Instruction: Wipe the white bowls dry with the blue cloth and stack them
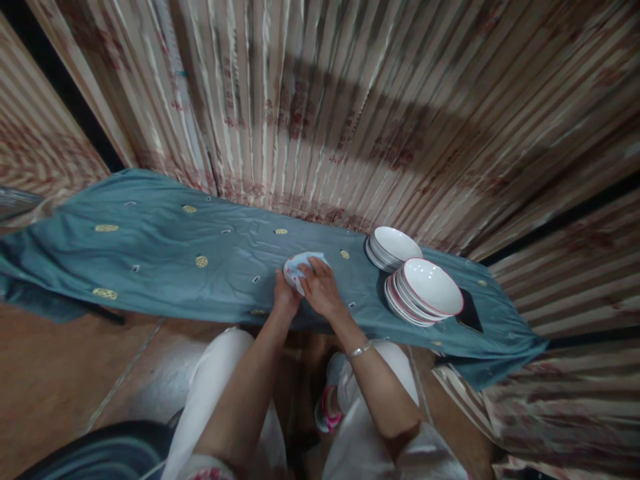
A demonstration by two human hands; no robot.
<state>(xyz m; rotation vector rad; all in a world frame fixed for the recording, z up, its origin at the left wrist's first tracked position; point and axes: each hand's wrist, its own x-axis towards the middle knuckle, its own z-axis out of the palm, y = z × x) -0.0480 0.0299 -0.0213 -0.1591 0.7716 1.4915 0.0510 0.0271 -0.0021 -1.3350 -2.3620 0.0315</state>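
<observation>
A white bowl [292,281] is held over the front part of the cloth-covered table, much of it hidden by a cloth and my fingers. My left hand [287,295] is closed on the bowl's near left edge. With bent fingers, my right hand [320,285] presses a light blue cloth [302,262] with small reddish marks against the bowl. To the right stand two stacks: white bowls [395,244] at the back, and red-rimmed white bowls [431,288] nearer me, leaning slightly.
A teal tablecloth [165,267] with yellow pineapple prints covers the long table. A flat black object [470,312] lies beside the red-rimmed stack. Pleated curtains [320,120] hang behind. Below are my knees, and a dark round stool or tub [100,453] at lower left.
</observation>
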